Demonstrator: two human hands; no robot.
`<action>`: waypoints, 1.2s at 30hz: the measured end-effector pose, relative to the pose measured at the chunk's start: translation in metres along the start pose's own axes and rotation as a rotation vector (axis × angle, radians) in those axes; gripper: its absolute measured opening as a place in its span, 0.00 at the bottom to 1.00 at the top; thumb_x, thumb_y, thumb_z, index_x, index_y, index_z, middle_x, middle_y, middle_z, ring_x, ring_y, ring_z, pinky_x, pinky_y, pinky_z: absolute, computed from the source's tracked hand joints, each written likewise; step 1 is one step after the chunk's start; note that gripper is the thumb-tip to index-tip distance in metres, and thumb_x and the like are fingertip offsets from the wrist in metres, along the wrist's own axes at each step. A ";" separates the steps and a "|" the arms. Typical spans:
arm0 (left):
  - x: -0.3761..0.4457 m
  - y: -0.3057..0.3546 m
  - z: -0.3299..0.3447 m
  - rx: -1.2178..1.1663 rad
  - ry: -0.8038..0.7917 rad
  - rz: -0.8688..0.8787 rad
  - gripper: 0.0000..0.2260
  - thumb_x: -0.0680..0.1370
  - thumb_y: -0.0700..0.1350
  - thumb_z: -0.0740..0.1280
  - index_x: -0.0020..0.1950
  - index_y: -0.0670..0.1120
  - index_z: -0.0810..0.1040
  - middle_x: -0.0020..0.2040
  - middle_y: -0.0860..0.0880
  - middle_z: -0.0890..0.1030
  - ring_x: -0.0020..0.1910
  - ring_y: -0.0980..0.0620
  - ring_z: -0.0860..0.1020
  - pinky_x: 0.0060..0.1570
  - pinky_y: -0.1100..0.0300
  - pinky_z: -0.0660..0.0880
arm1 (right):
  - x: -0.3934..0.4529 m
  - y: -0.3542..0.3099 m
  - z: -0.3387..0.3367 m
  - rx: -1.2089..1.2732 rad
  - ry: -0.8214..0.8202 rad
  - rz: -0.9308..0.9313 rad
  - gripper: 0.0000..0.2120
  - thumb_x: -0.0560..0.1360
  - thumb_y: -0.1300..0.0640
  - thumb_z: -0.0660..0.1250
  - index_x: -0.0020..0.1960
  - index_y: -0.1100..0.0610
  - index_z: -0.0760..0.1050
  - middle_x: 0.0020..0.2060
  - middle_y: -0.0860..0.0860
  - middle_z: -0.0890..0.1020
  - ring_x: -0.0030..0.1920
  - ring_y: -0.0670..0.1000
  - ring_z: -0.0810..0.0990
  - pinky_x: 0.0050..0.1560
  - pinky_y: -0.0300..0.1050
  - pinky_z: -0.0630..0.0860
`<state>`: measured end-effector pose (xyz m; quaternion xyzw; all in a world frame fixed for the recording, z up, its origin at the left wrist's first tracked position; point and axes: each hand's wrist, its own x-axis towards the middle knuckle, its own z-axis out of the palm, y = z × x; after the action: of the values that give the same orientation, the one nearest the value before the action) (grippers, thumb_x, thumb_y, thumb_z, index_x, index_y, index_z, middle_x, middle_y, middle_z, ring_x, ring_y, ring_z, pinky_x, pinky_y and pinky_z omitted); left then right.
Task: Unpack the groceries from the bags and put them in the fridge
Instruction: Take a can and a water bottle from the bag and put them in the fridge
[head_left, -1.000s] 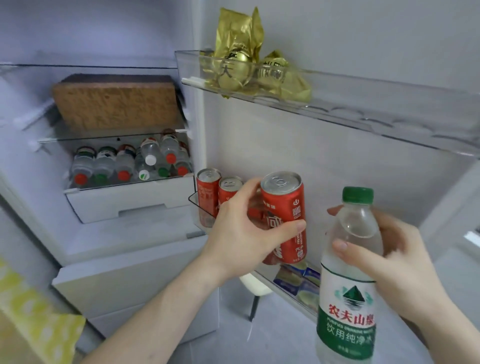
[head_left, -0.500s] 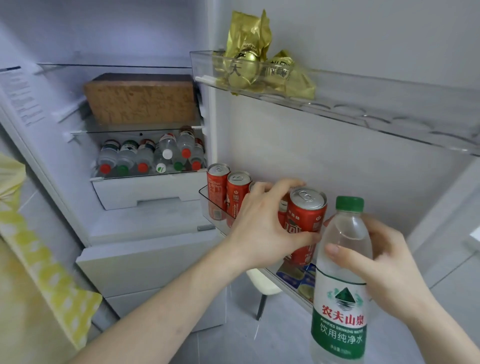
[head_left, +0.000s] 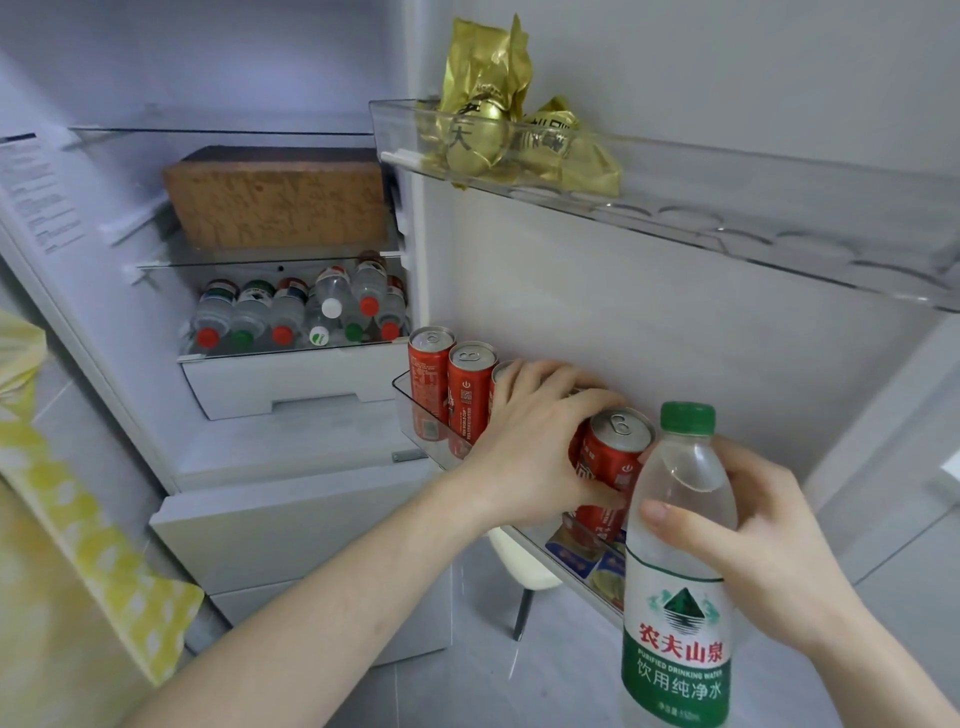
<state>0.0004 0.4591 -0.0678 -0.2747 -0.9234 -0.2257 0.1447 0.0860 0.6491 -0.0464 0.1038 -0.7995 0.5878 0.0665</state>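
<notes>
Red can (head_left: 613, 457) sits in the lower door shelf (head_left: 415, 415) beside two more | your left hand (head_left: 535, 441) curls its fingers round it | your right hand (head_left: 769, 540) grips the upright water bottle (head_left: 675, 571) just beside, green cap up

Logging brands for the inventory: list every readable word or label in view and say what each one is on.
"农夫山泉" on the water bottle label, held in the right hand.
"PURIFIED DRINKING WATER" on the same label.
"饮用纯净水" on the same label.
"大" on a gold foil packet in the upper door bin.
Red cans, including the one in the left hand: print too blurred.
Sticker on the fridge wall: too small.
</notes>
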 end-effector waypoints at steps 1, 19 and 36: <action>0.001 0.000 -0.002 0.018 -0.029 0.006 0.34 0.64 0.65 0.77 0.68 0.62 0.74 0.64 0.60 0.73 0.68 0.52 0.65 0.73 0.45 0.56 | 0.000 0.000 0.000 -0.004 -0.003 0.002 0.22 0.58 0.40 0.76 0.51 0.41 0.84 0.47 0.46 0.88 0.49 0.47 0.87 0.49 0.51 0.81; -0.069 -0.040 -0.059 -0.160 0.080 -0.097 0.31 0.73 0.52 0.77 0.74 0.61 0.71 0.70 0.63 0.71 0.74 0.57 0.64 0.75 0.49 0.62 | -0.003 -0.022 0.015 -0.042 -0.067 -0.072 0.18 0.62 0.47 0.79 0.51 0.40 0.83 0.47 0.45 0.88 0.48 0.46 0.87 0.47 0.45 0.80; -0.158 -0.165 -0.134 -0.545 0.001 -0.659 0.08 0.82 0.50 0.68 0.51 0.47 0.82 0.44 0.48 0.87 0.47 0.49 0.85 0.51 0.50 0.79 | 0.071 -0.053 0.181 -0.072 -0.270 -0.266 0.18 0.70 0.51 0.82 0.57 0.47 0.81 0.49 0.45 0.87 0.51 0.46 0.85 0.55 0.57 0.81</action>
<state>0.0529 0.1992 -0.0702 0.0071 -0.8684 -0.4957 -0.0125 0.0331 0.4548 -0.0352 0.2840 -0.8010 0.5256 0.0395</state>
